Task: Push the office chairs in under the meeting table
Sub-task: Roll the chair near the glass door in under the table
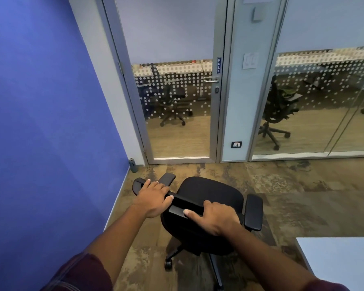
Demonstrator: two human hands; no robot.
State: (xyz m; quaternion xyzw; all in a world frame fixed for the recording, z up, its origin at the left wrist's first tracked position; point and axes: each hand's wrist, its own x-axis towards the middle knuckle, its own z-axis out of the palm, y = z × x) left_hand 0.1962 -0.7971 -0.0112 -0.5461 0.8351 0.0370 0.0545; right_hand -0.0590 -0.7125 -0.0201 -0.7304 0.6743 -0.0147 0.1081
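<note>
A black office chair stands on the patterned floor in front of me, its seat facing the glass door. Both my hands grip the top edge of its backrest. My left hand holds the left end of that edge, near the left armrest. My right hand clasps the right part, thumb on my side and fingers over the top. The right armrest sticks out beside it. A corner of the white meeting table shows at the lower right.
A blue wall runs close along the left. Ahead stands a glass door with a PULL sign and a glass partition; other chairs are behind it. A small bottle stands in the floor corner.
</note>
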